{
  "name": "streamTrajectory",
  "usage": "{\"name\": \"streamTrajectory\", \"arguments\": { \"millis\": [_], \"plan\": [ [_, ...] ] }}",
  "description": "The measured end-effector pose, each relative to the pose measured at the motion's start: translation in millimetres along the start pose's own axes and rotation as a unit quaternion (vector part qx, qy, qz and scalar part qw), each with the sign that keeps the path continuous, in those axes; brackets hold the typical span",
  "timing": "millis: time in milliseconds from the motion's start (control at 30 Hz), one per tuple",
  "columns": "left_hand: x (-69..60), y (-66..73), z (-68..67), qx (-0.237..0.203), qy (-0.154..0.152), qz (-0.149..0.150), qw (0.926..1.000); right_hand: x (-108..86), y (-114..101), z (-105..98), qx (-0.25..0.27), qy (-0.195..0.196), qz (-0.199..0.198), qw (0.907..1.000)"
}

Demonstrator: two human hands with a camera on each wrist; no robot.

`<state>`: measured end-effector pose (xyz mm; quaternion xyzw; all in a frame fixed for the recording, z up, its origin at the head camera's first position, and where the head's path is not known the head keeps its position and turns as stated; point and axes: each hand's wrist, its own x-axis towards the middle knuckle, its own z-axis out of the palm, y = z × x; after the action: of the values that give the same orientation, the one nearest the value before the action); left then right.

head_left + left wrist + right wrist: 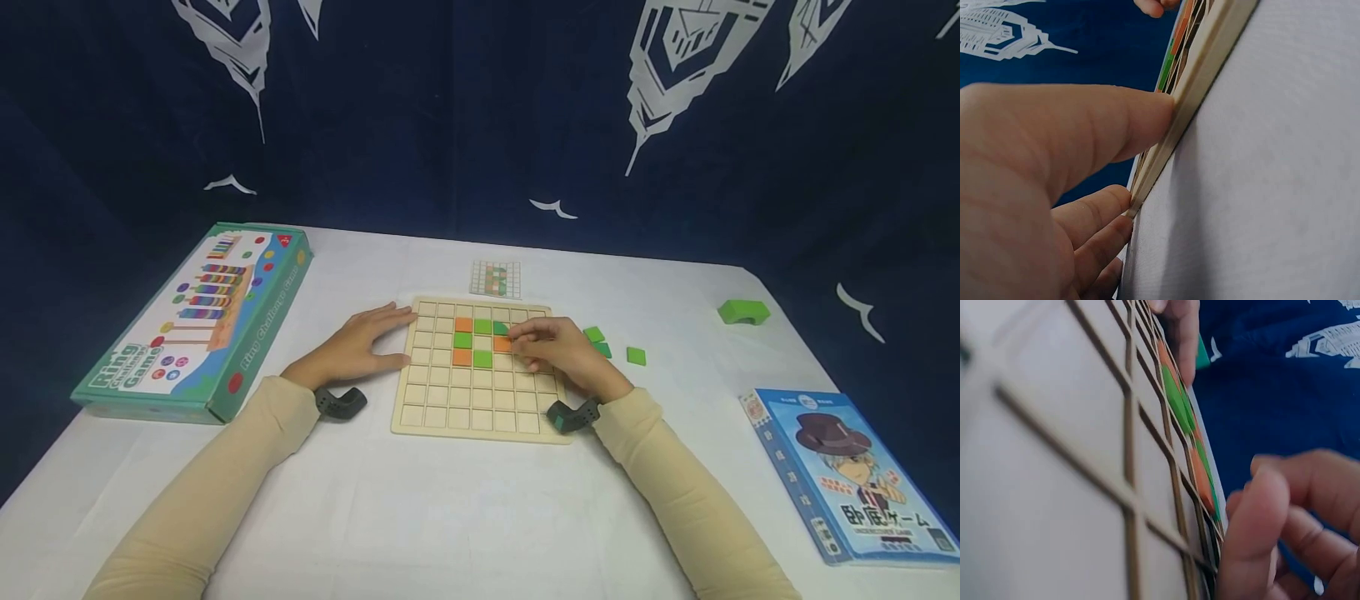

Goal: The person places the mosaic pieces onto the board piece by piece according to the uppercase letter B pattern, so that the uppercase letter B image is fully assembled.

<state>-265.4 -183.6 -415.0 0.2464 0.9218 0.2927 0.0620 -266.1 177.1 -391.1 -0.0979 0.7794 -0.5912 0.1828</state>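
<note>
A square wooden grid board [480,421] lies on the white table, with several orange and green square tiles in its cells. My left hand [367,340] rests at the board's left edge, fingers fairly straight. In the left wrist view, the thumb [1116,122] touches the board's side. Over the board's right half, my right hand [558,350] has bent fingers beside a dark green tile [500,328] and an orange tile [502,343]. In the right wrist view, its thumb [1257,531] and fingers come close together; whether they pinch anything is hidden.
Loose green tiles [636,357] lie right of the board. Behind it is a pattern card [495,279]. A Ring Challenge Game box [187,321] stands left, a blue game box [855,475] right. A green arched block [744,312] sits far right.
</note>
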Motion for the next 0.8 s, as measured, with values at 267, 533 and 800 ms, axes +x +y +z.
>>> {"name": "streamTrajectory", "arguments": {
  "millis": [267,533,800],
  "plan": [
    [0.7,0.7,1.8,0.001,-0.002,-0.004,1.0,-14.2,-7,-25,-0.001,-0.001,-0.004,1.0],
    [0.0,-0.2,0.8,-0.001,-0.002,-0.004,1.0,-30.4,-3,-65,-0.031,0.023,0.016,0.9991],
    [0.2,-0.8,0.9,0.005,0.0,0.001,1.0,-41.8,10,-98,-0.028,0.061,0.02,0.9975]
  ]
}}
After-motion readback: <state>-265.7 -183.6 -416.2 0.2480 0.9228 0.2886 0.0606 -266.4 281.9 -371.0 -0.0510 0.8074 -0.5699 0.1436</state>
